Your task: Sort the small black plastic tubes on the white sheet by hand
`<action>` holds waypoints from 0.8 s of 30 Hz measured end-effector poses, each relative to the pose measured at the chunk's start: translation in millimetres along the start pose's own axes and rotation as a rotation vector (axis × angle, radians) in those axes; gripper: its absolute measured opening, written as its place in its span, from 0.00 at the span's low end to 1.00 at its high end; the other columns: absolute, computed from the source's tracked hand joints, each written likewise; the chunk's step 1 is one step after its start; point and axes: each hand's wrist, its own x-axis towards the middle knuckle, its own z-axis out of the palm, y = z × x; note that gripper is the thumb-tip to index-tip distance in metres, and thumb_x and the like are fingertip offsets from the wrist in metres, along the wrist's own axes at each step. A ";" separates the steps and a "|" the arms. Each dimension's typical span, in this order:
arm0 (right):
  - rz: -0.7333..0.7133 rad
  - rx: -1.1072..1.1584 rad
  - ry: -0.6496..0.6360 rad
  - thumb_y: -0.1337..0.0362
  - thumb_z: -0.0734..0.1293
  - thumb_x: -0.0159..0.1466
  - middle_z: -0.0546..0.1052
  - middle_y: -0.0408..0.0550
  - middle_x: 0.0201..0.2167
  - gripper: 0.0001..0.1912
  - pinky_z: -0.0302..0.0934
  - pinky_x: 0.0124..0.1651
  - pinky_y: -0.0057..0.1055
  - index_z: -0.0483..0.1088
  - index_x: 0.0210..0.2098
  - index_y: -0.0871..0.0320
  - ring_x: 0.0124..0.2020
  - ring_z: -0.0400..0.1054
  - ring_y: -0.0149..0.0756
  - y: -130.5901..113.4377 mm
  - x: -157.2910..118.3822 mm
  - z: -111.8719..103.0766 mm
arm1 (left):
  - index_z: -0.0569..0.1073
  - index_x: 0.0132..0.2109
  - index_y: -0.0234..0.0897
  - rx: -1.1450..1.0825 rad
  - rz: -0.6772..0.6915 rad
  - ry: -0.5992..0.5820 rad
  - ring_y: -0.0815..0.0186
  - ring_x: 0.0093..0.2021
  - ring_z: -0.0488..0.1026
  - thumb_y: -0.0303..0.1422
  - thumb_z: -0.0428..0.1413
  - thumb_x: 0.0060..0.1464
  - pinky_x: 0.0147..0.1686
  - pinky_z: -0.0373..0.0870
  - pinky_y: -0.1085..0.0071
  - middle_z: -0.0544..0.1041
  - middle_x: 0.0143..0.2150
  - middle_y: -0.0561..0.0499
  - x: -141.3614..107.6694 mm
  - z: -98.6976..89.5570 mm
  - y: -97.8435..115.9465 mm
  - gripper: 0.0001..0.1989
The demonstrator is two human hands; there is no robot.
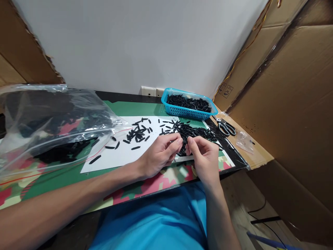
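Note:
My left hand (159,154) is closed in a pinch, thumb against forefinger, over the front of the white sheet (104,160). Close beside it, my right hand (206,158) also pinches with thumb and fingertips, a small gap between the two. Whatever the fingers hold is hidden or too small to make out. Just behind both hands lies a dense pile of small black strip-like pieces (199,131). A looser group of black pieces (139,132) is scattered on the sheet left of the hands.
A blue perforated basket (179,112) full of black pieces stands at the back. On the left lies a clear zip bag (54,114) with black pieces inside. Scissors (227,129) and a small plastic bag (244,141) rest at right, near a tall cardboard wall (291,104).

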 end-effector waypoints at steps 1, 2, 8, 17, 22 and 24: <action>0.002 -0.004 -0.001 0.53 0.70 0.73 0.73 0.40 0.21 0.22 0.58 0.32 0.29 0.73 0.25 0.57 0.25 0.64 0.30 -0.2 -0.2 0.1 | 0.65 0.32 0.38 0.022 0.012 -0.005 0.76 0.19 0.53 0.49 0.55 0.70 0.16 0.53 0.80 0.60 0.21 0.62 -0.2 -0.6 -0.2 0.23; 0.004 -0.007 -0.002 0.52 0.69 0.73 0.71 0.40 0.21 0.23 0.57 0.31 0.30 0.72 0.24 0.57 0.25 0.63 0.30 -0.5 -0.3 0.2 | 0.65 0.32 0.38 0.041 0.024 -0.011 0.77 0.19 0.53 0.49 0.55 0.70 0.17 0.53 0.80 0.60 0.21 0.61 -0.3 -1.1 -0.3 0.23; 0.006 0.003 -0.005 0.51 0.69 0.74 0.70 0.40 0.21 0.24 0.56 0.31 0.31 0.71 0.24 0.56 0.25 0.61 0.31 -1.7 -0.5 0.7 | 0.65 0.31 0.37 0.038 0.042 -0.002 0.77 0.19 0.52 0.47 0.54 0.71 0.17 0.53 0.79 0.60 0.21 0.61 -0.8 -0.2 0.1 0.23; 0.014 0.010 -0.014 0.51 0.69 0.74 0.72 0.41 0.23 0.22 0.58 0.32 0.30 0.72 0.26 0.57 0.26 0.64 0.31 -2.4 -0.8 0.6 | 0.63 0.30 0.39 -0.053 -0.017 -0.010 0.77 0.18 0.51 0.50 0.55 0.69 0.16 0.51 0.79 0.59 0.21 0.61 -0.8 0.2 -1.2 0.24; 0.000 0.015 -0.044 0.53 0.70 0.73 0.74 0.41 0.24 0.18 0.60 0.31 0.28 0.75 0.31 0.57 0.27 0.65 0.31 -9.2 -2.6 2.6 | 0.64 0.32 0.39 -0.045 -0.012 -0.008 0.76 0.18 0.50 0.51 0.54 0.70 0.15 0.51 0.80 0.59 0.21 0.62 -2.8 -0.7 -3.8 0.24; -0.031 -0.025 -0.050 0.54 0.69 0.73 0.75 0.41 0.25 0.17 0.62 0.32 0.28 0.76 0.32 0.57 0.28 0.68 0.32 -11.2 -4.4 4.1 | 0.63 0.31 0.39 -0.036 0.008 0.008 0.76 0.19 0.50 0.52 0.54 0.69 0.16 0.51 0.80 0.59 0.21 0.61 -3.6 -1.1 -4.0 0.24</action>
